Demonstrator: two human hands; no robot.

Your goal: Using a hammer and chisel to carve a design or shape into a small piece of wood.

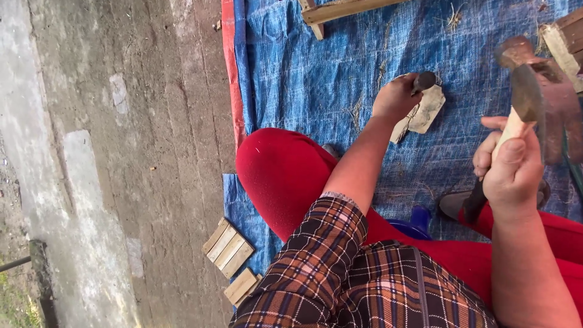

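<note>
Gripping hammer [527, 97], tarp [316, 73] edge near

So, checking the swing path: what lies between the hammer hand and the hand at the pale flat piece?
Head view: only bare blue tarp between right hand and left hand.

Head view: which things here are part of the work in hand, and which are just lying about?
In use:
- hammer in the right hand
- dark tool in the left hand
- pale flat piece under it
- blue tarp

Lying about:
- small wooden slat panels
- wooden frame
- dry straw
</note>
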